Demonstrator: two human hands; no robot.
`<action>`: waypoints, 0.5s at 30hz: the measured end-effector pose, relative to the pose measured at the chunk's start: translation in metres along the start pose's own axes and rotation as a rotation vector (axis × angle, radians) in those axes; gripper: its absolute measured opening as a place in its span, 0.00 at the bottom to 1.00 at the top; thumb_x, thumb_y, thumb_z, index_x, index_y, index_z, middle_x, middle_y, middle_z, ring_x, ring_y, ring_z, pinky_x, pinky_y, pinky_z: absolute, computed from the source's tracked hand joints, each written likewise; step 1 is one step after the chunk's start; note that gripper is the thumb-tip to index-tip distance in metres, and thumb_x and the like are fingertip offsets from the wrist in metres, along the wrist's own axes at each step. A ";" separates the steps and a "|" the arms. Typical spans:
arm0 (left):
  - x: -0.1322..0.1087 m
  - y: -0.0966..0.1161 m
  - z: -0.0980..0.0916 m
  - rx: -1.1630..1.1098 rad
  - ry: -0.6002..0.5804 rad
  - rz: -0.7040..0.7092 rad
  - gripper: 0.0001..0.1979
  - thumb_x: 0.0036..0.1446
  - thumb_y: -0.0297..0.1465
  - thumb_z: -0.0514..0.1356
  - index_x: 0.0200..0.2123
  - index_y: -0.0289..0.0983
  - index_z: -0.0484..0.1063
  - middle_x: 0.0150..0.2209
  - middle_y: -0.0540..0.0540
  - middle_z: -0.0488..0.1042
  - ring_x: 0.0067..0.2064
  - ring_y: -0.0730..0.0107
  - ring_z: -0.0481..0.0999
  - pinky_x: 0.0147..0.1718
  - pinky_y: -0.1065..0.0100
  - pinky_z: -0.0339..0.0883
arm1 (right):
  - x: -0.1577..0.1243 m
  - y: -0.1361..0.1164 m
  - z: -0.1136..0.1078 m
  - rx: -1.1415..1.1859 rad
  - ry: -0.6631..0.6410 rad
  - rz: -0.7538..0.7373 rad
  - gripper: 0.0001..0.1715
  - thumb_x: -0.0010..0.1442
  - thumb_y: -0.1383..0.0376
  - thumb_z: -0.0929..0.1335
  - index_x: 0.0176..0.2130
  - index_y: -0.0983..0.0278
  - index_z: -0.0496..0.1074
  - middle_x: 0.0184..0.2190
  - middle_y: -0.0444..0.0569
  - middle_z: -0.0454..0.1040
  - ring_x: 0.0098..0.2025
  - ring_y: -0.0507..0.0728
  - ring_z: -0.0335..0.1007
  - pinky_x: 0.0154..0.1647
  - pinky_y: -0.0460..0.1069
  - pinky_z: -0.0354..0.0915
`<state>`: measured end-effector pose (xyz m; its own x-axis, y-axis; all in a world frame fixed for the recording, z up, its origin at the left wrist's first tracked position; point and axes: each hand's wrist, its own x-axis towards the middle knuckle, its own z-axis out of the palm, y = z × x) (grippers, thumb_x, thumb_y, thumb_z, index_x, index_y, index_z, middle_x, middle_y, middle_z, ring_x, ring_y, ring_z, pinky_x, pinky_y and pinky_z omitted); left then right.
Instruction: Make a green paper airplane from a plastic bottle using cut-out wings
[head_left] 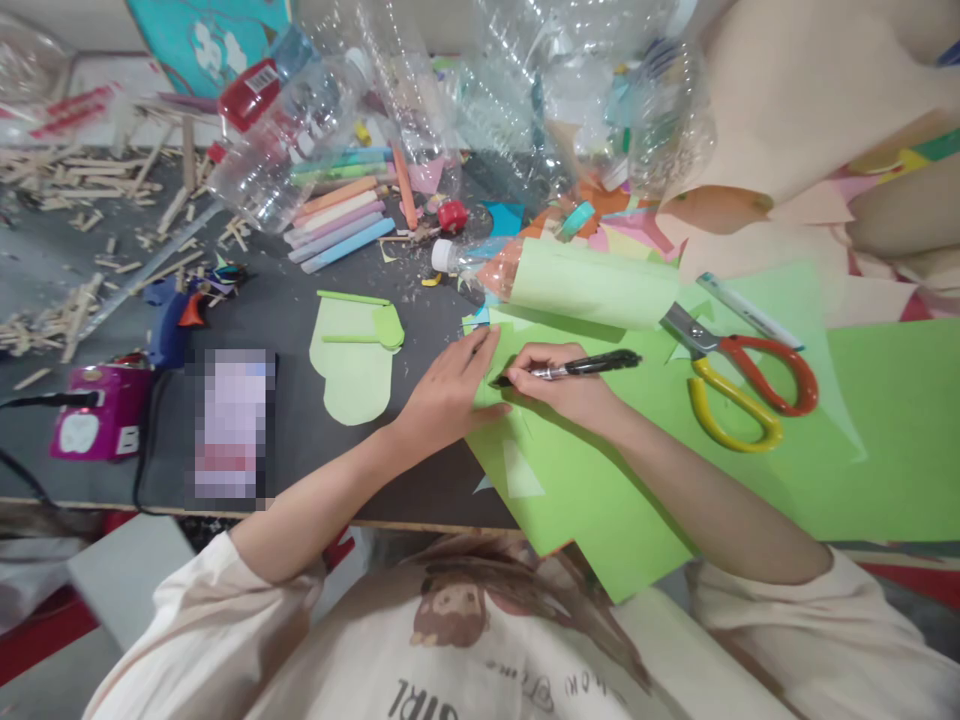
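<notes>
Head camera view: a person in a pale printed shirt [525,650] bends over a dark table [435,492], a pen [604,362] gripped in the closed fingers of the right hand [559,378]. Its point is down at the bright green paper [585,490], though whether the tip touches cannot be told. The left hand [450,385] lies on the paper's left edge, gripping nothing, its fingers extended and its thumb apart. The paper spreads from between the hands to the far right of the scene, overhanging the table's near edge. Scissors [703,343] with one red and one yellow handle lie open on the right, near a capped marker [750,312]. Just beyond the hands, a bottle [480,262] wrapped in pale green paper rests on its side. Left of the hands lies a pale green cut-out [352,385], brighter green strips on its far part. Farther left are a phone [232,425], its screen blurred, a purple box [94,415] and a blue glue gun [166,325]. Colored sticks [345,232], clear bottles [502,100] and wooden sticks [90,182] crowd the far side.
</notes>
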<state>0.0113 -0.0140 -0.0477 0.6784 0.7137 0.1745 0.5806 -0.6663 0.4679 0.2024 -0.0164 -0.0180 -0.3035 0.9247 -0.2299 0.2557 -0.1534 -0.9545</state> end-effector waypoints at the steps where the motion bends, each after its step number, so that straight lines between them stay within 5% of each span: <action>1: 0.000 0.000 0.000 0.000 0.000 -0.002 0.42 0.57 0.38 0.61 0.66 0.28 0.45 0.62 0.24 0.60 0.64 0.44 0.61 0.59 0.48 0.61 | 0.000 0.000 0.000 0.008 -0.011 0.014 0.11 0.52 0.62 0.66 0.21 0.64 0.66 0.18 0.42 0.65 0.21 0.49 0.57 0.23 0.47 0.53; 15: -0.001 -0.001 0.001 -0.011 -0.015 -0.023 0.42 0.57 0.40 0.60 0.67 0.31 0.44 0.63 0.26 0.59 0.64 0.44 0.61 0.60 0.48 0.60 | 0.001 0.000 -0.001 -0.005 0.007 0.015 0.10 0.49 0.63 0.64 0.19 0.63 0.63 0.17 0.41 0.63 0.21 0.49 0.55 0.24 0.47 0.52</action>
<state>0.0104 -0.0142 -0.0490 0.6720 0.7251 0.1504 0.5909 -0.6475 0.4813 0.2026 -0.0154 -0.0176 -0.2935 0.9245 -0.2432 0.2644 -0.1660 -0.9500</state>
